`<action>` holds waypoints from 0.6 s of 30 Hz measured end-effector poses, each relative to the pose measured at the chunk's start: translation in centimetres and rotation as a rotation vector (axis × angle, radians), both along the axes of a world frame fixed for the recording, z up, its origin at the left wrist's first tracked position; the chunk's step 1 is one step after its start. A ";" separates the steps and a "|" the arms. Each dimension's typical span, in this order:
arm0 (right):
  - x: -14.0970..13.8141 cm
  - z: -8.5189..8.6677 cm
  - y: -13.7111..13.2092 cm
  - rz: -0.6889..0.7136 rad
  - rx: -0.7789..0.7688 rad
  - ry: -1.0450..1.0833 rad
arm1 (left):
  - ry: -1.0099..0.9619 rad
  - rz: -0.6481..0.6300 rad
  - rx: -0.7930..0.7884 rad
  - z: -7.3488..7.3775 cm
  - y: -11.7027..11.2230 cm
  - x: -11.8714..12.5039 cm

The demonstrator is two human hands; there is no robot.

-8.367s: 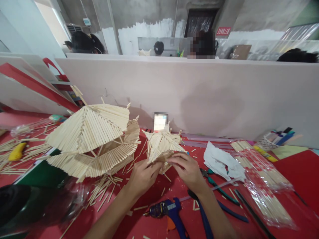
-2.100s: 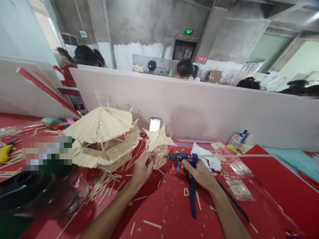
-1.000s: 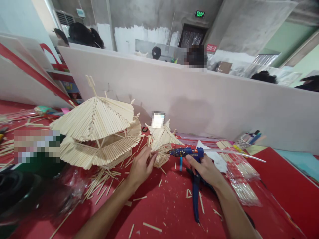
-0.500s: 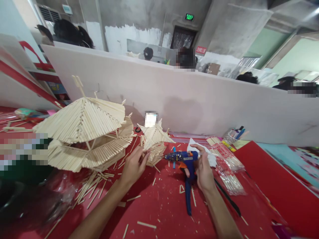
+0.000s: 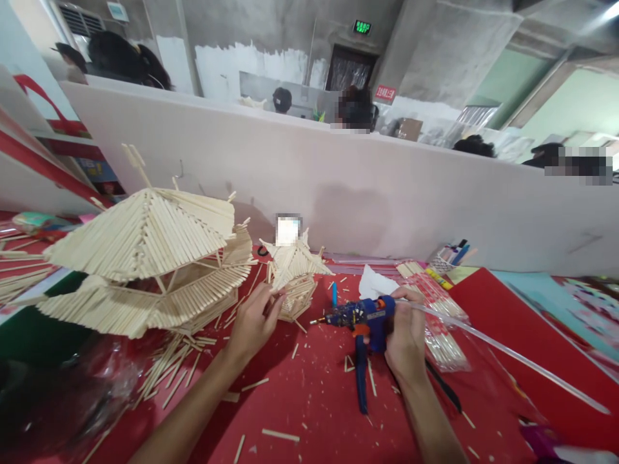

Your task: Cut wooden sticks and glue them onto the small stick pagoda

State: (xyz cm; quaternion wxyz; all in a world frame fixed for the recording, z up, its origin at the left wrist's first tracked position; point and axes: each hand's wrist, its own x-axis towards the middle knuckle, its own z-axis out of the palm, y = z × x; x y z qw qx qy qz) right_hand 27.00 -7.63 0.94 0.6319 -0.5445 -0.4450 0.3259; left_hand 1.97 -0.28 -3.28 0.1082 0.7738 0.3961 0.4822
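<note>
My left hand pinches the lower edge of a small stick-built pavilion roof standing on the red table. My right hand is wrapped round the rear of a blue hot glue gun. Its nozzle points left toward the small model, a short gap away. A long clear glue stick juts from the gun's back to the right. A large two-tier stick pavilion stands to the left of my left hand.
Loose cut sticks litter the red cloth. Bagged stick bundles and white tissue lie behind the gun. A pale partition wall closes the desk's far side; other people sit beyond it. Dark plastic lies front left.
The glue gun has been taken up from the table since the oldest frame. In the last second my right hand slid to the gun's rear and the gun dropped slightly lower.
</note>
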 end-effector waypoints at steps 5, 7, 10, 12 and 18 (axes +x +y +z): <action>1.0 -1.0 0.1 -0.037 -0.022 -0.069 | -0.023 -0.130 0.103 -0.5 0.0 -1.0; 1.6 -1.6 0.0 -0.006 -0.029 -0.145 | 0.016 -0.242 0.197 0.2 -0.5 -1.2; 2.0 -1.9 -0.2 0.024 0.030 -0.306 | 0.133 -0.372 0.233 2.8 -2.2 -0.6; 1.7 -1.8 -0.4 0.076 0.075 -0.392 | 0.213 -0.413 0.095 4.9 -3.6 0.5; -0.1 -1.3 -0.9 0.208 0.149 -0.435 | 0.393 -0.487 -0.079 6.9 -5.9 2.8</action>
